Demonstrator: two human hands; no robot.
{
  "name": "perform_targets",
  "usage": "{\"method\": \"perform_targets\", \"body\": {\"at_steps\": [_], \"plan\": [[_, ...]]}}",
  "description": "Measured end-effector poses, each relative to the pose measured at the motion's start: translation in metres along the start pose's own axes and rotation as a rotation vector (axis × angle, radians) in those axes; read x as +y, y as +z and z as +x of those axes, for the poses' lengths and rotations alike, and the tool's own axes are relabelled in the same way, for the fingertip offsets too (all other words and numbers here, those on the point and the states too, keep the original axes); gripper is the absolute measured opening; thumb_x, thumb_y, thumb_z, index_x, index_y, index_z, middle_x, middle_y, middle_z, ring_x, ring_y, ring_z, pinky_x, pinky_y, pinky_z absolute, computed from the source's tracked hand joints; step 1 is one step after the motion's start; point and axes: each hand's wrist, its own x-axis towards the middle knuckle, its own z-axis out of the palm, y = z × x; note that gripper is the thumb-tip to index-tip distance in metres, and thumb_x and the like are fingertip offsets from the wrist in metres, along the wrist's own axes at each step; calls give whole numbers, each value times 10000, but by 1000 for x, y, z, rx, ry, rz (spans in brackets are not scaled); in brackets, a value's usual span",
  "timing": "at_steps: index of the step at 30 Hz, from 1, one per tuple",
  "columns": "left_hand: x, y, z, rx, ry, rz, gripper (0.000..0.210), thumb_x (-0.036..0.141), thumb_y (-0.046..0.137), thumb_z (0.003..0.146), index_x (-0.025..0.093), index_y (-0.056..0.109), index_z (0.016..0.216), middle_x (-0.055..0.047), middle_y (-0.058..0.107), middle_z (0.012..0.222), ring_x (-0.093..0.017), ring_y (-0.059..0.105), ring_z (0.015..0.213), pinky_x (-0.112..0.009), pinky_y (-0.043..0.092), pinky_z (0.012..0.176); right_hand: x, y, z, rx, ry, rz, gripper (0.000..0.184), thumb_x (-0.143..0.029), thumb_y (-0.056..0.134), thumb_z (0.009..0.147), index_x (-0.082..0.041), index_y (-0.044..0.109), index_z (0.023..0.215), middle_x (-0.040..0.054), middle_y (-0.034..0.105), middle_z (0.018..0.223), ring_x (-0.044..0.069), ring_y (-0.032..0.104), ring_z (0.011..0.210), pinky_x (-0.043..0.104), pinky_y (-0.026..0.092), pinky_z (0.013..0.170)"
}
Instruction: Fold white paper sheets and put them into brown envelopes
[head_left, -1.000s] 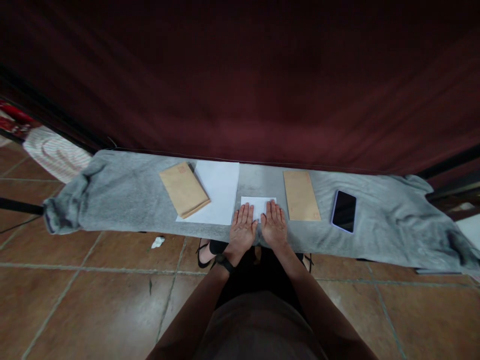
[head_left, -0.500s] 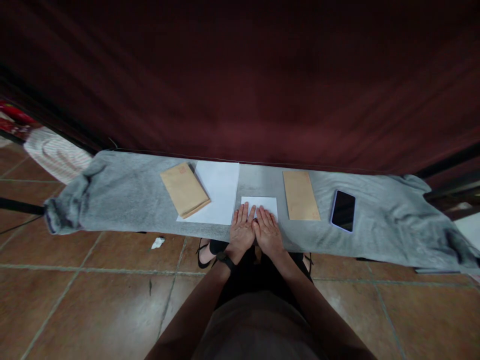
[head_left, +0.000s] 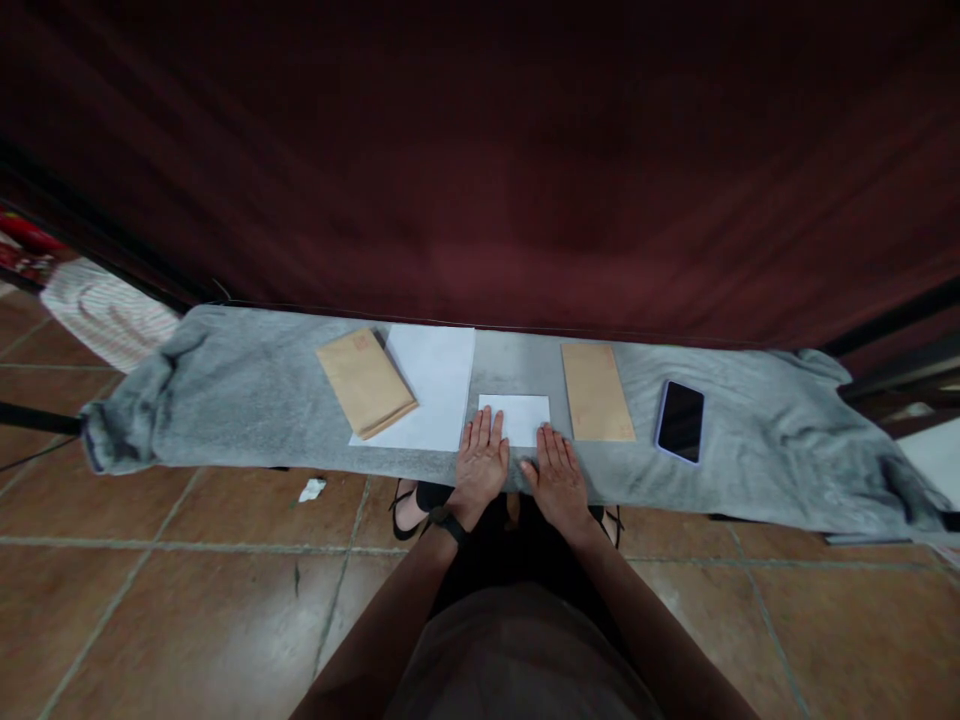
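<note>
A small white sheet of paper [head_left: 523,416], which looks folded, lies flat in front of me. My left hand [head_left: 482,460] rests palm down over its left edge, fingers stretched out. At its lower right corner lies my right hand [head_left: 559,475], flat, with the thumb held apart. Just to the right of that hand is a single brown envelope [head_left: 598,392]. Left of my hands, a stack of brown envelopes [head_left: 366,383] overlaps a larger stack or sheet of white paper [head_left: 442,385]. Neither hand grips anything.
Grey cloth [head_left: 247,390] covers the long narrow bench. A phone [head_left: 681,422] lies on it at the right. Behind the bench hangs a dark red curtain [head_left: 480,200]. A scrap of white paper [head_left: 312,489] is on the tiled floor [head_left: 232,600].
My right hand has slid right, from beside the left hand to the small paper's right corner, uncovering its middle. My left hand stays at its left edge.
</note>
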Motion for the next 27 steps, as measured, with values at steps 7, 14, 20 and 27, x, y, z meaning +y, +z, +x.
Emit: {"method": "perform_targets", "body": {"at_steps": [7, 14, 20, 27], "plan": [[2, -4, -13, 31, 1, -10, 596, 267, 330, 1020, 97, 227, 1582, -170, 327, 1610, -272, 248, 1518, -515, 290, 1220, 1, -2, -5, 4, 26, 5, 632, -394, 358, 1055, -50, 257, 1575, 200, 362, 1587, 289, 331, 1485, 487, 295, 1200], [14, -14, -31, -89, 290, -11, 528, 273, 357, 1028, 197, 346, 1550, -50, 329, 1625, -217, 228, 1528, -469, 245, 1256, 2, -2, -5, -2, 19, 2, 581, -294, 341, 1045, -59, 273, 1572, 187, 349, 1593, 283, 339, 1483, 486, 292, 1202], [6, -13, -30, -104, 344, 3, 548, 264, 381, 1013, 197, 338, 1555, -53, 331, 1623, -214, 240, 1525, -464, 255, 1252, -1, -7, -1, -27, 5, 24, 558, -296, 321, 1050, -98, 298, 1570, 155, 355, 1598, 271, 330, 1488, 503, 269, 1209], [4, -16, -29, -135, 381, 5, 597, 193, 368, 965, 131, 324, 1557, -74, 316, 1629, -222, 194, 1536, -447, 220, 1257, -14, -8, -1, -88, -80, 85, 561, -357, 301, 1067, -105, 308, 1568, 127, 368, 1598, 241, 347, 1482, 455, 250, 1222]]}}
